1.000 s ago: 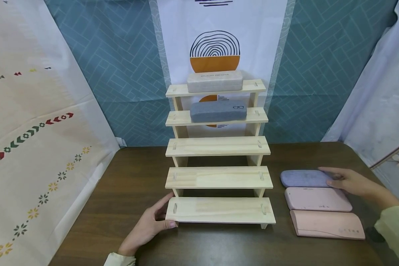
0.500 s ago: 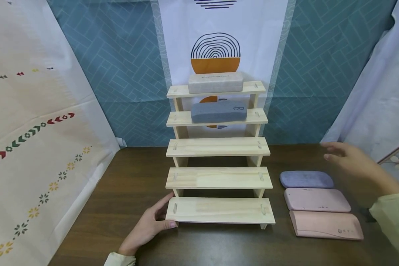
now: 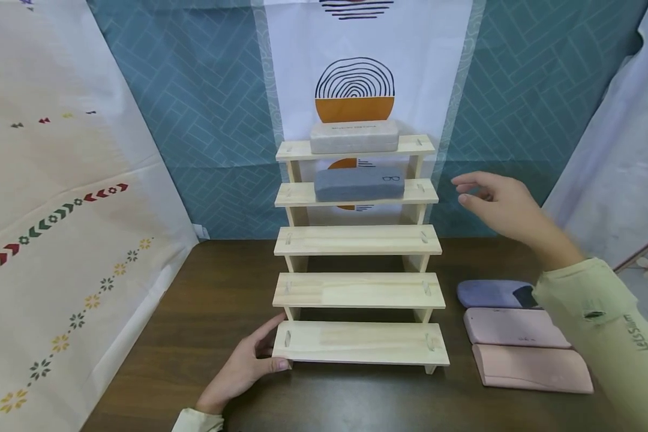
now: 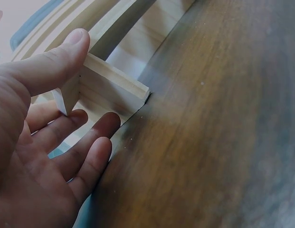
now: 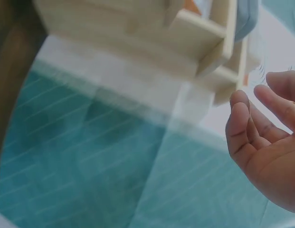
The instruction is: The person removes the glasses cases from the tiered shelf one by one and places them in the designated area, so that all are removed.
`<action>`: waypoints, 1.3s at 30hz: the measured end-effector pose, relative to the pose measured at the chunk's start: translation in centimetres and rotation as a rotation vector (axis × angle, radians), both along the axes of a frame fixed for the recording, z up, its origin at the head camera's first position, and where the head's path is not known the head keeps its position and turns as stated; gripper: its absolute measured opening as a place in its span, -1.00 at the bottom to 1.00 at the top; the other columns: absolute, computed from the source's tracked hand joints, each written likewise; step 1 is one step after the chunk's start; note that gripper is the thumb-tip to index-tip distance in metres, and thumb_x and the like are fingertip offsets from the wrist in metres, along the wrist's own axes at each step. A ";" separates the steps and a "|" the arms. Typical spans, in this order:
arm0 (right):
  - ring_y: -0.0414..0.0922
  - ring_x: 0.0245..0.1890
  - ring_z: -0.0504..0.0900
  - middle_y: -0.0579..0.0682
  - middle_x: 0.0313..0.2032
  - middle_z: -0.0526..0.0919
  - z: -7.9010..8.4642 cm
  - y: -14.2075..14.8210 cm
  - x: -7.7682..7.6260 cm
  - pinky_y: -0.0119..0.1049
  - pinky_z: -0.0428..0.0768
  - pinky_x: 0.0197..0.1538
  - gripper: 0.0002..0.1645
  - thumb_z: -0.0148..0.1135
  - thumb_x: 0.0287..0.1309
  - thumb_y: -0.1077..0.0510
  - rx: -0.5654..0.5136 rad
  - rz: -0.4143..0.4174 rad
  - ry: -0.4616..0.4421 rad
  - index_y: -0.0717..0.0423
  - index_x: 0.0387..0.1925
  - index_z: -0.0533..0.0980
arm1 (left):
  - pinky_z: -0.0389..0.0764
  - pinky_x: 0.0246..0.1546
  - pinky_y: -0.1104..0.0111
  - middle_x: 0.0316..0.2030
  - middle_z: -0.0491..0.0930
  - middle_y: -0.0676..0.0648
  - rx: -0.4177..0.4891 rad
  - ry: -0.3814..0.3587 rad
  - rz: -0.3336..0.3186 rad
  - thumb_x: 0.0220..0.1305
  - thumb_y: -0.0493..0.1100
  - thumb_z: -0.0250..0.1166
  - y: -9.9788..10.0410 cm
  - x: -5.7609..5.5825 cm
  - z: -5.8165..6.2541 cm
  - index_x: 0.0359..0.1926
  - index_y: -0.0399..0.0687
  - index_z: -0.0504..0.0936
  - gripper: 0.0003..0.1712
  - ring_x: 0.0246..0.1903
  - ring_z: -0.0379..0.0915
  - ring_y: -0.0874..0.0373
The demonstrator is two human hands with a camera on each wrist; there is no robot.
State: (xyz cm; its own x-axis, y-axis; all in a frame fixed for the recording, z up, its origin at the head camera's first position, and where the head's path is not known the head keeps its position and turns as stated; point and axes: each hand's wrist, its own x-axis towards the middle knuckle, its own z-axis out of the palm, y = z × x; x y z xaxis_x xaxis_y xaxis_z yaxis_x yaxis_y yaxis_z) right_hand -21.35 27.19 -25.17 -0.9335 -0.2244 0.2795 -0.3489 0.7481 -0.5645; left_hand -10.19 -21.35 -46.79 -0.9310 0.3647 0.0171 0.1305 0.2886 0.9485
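- With left hand, gripping the lower left end of a pale, five-tier wooden stand on dark-brown wooden surface; probably light, stiff, best steadied there.
- Right of the blue-grey, oblong glasses case on second-highest tier (likely firm, graspable mid-length), hovering with right hand, fingers loosely curved, empty.

Head view forward and down, wrist views closer, rack throughout.

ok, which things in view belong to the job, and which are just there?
Likely in the job: five-tier wooden rack, gray case, blue glasses case, purple case, pink case, peach case.

Just there: brown table, teal backdrop, left patterned cloth, right whitish cloth.
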 end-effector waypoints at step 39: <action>0.04 0.06 0.44 0.14 0.16 0.42 1.2 -8.5 -5.0 -0.10 0.49 0.04 -0.05 0.51 0.14 -0.05 -0.316 0.139 -0.237 0.12 0.41 0.21 | 0.60 -0.14 0.30 0.03 0.57 -0.26 0.031 0.012 -0.026 0.16 -0.23 0.52 -0.2 0.0 0.0 0.55 -0.04 0.20 0.00 -0.07 0.59 -0.03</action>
